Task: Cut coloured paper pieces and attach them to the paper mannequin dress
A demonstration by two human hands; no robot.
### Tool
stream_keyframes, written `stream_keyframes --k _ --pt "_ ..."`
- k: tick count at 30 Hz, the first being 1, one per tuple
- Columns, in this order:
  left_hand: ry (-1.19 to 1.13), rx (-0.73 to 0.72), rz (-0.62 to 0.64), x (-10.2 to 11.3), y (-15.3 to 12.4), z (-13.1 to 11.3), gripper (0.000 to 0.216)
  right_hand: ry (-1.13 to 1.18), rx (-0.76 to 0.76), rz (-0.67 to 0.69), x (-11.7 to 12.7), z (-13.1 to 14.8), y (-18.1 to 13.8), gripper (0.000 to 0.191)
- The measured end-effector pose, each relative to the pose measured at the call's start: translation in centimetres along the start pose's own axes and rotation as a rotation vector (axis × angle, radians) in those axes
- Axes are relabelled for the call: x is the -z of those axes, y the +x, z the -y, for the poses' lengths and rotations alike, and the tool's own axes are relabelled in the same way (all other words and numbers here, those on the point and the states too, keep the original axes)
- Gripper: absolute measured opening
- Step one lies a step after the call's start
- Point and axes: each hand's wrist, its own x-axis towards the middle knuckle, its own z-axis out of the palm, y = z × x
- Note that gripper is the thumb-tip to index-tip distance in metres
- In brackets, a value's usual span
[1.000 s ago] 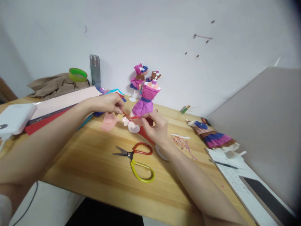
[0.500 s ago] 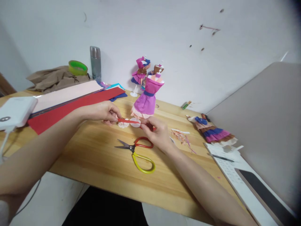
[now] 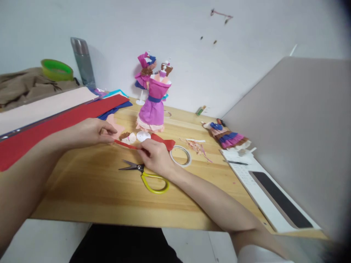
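Note:
My left hand (image 3: 91,132) and my right hand (image 3: 154,156) pinch the two ends of a narrow red paper strip (image 3: 126,145), held low over the wooden table (image 3: 109,190). Both hands have their fingers closed on it. A wider red paper piece (image 3: 163,141) lies just behind my right hand. Scissors (image 3: 145,174) with a yellow handle lie on the table directly under my right hand. A small mannequin in a pink paper dress (image 3: 152,107) stands behind the strip, with small paper rosettes (image 3: 135,137) at its foot.
Long red (image 3: 49,128) and pale pink paper sheets lie at the left. A tape ring (image 3: 180,155) and paper scraps (image 3: 196,144) lie right of my right hand. A second dressed mannequin (image 3: 144,73), a lying doll dress (image 3: 226,138), a phone (image 3: 276,199), a grey bottle (image 3: 82,62), green tape roll (image 3: 56,69).
My view has swung right and down. Both hands have come lower and nearer to me with the red strip, my right hand now over the scissors' handles.

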Motion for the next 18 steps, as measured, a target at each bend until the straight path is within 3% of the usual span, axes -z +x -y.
stream_keyframes --k 3,6,8,12,15,18 --pt "0.051 0.095 -0.141 0.1 -0.5 -1.5 0.037 -0.117 0.057 0.056 0.1 0.6 0.4 0.019" --pt "0.291 0.21 -0.36 0.8 -0.9 -2.6 0.036 -0.177 0.094 0.109 0.0 0.4 0.4 0.022" --pt "0.442 0.303 -0.412 1.3 -1.1 -2.7 0.038 -0.189 0.103 0.13 -0.4 0.0 0.2 0.022" --pt "0.379 0.266 -0.346 1.1 -1.0 -2.1 0.036 -0.193 0.111 0.168 -1.3 -0.7 0.0 0.018" --pt "0.157 0.077 -0.189 -0.5 -0.4 -1.8 0.025 -0.145 0.126 0.231 -1.1 -0.5 0.1 0.013" --pt "0.135 -0.02 -0.039 -2.2 0.2 -1.7 0.022 -0.012 0.157 0.251 0.2 -0.2 0.3 0.019"
